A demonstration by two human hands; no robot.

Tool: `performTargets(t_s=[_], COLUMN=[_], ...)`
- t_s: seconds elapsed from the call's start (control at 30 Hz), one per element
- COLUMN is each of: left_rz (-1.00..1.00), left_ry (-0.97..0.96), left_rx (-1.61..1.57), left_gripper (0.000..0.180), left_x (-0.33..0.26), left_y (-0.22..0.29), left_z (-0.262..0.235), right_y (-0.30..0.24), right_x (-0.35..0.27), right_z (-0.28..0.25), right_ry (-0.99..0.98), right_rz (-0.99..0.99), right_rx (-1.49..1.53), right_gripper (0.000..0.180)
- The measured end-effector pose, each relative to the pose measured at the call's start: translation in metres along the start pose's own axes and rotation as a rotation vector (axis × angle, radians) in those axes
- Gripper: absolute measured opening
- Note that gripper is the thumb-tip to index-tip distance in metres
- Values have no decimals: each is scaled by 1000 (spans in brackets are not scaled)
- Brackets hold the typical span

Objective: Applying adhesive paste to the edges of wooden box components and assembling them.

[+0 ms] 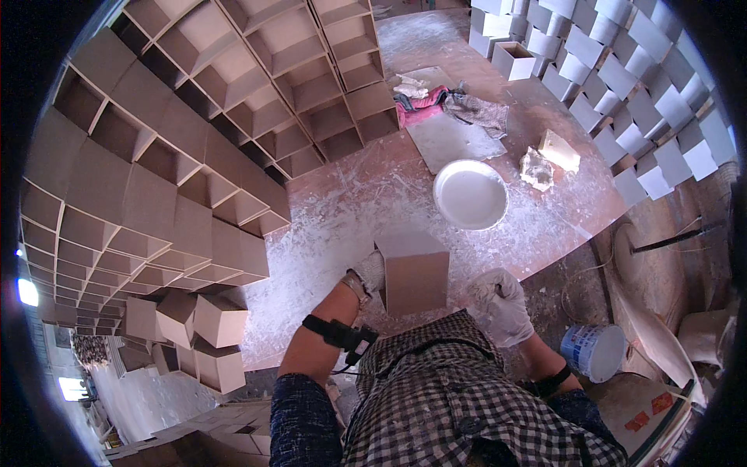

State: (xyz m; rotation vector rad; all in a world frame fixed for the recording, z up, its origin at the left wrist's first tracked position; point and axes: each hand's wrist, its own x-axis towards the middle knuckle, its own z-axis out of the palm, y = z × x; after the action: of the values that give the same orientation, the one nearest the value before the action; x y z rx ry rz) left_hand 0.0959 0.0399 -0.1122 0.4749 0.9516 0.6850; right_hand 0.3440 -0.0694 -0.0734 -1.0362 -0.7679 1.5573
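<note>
A tan square box (416,282) stands on the dusty work table (334,202) in front of my apron. My left hand (372,271), in a pale knitted glove, grips the box at its left side; part of the fingers is hidden by the box wall. Just right of the box is my right hand (502,305), in a whitish, powder-covered glove. Its fingers are curled closed, apart from the box, and what they hold, if anything, cannot be made out. Beyond the box lies a round white basin (470,194) of pale material.
Tall stacks of open tan boxes (303,86) line the left, with loose boxes (220,366) below. More stacked boxes (622,86) stand far right. Pale chunks (559,150), a board (451,144) and crumpled cloths (475,113) lie behind the basin. A bucket (595,352) is at right.
</note>
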Motion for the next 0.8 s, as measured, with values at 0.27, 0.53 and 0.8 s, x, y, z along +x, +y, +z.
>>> performTargets(t_s=[0.27,0.53,0.8], left_rz=[44,61,83], left_ry=[188,99,-26], left_rx=[656,817,493], left_gripper=[33,40,36], left_x=[20,24,55], left_y=[-40,-35,-61], left_z=[-7,-18,-48], right_y=[23,23,4], right_x=[38,61,65], right_z=[-3,18,40], right_ry=[78,-120,-236], right_rz=[-83,-784,-704], right_rx=[-145,-919,-1294], right_gripper=[6,11,16])
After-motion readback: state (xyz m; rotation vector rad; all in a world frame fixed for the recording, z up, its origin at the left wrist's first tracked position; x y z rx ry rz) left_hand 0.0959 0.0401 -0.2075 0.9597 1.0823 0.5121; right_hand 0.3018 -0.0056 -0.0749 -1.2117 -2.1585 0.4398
